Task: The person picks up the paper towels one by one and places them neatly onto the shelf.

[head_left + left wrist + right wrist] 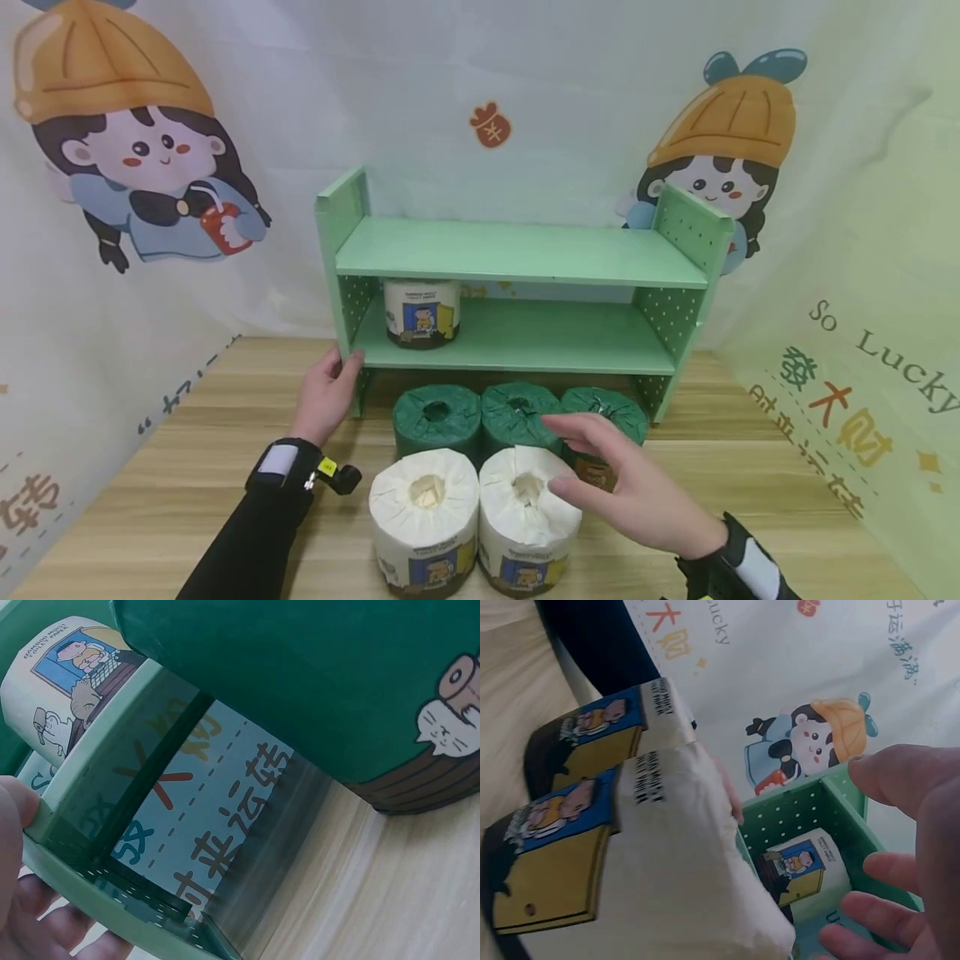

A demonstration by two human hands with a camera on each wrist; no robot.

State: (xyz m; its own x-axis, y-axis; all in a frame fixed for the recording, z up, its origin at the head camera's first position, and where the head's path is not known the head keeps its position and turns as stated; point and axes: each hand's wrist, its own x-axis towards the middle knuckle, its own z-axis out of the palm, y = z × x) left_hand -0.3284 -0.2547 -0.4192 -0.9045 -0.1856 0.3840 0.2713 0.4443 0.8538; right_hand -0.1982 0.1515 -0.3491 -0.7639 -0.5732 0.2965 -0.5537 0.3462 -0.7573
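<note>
My left hand grips the lower left side panel of a green two-tier shelf, thumb in front and fingers round the outer side. A white-wrapped toilet paper roll stands at the left of the shelf's lower board. Two more white rolls stand side by side on the table, a left one and a right one. My right hand, fingers spread and holding nothing, hovers beside the right white roll's top. In the right wrist view, white rolls stand left of the fingers.
Three green-wrapped rolls stand in a row between the white ones and the shelf: left, middle and right. The wooden table meets a printed cloth backdrop behind and at both sides.
</note>
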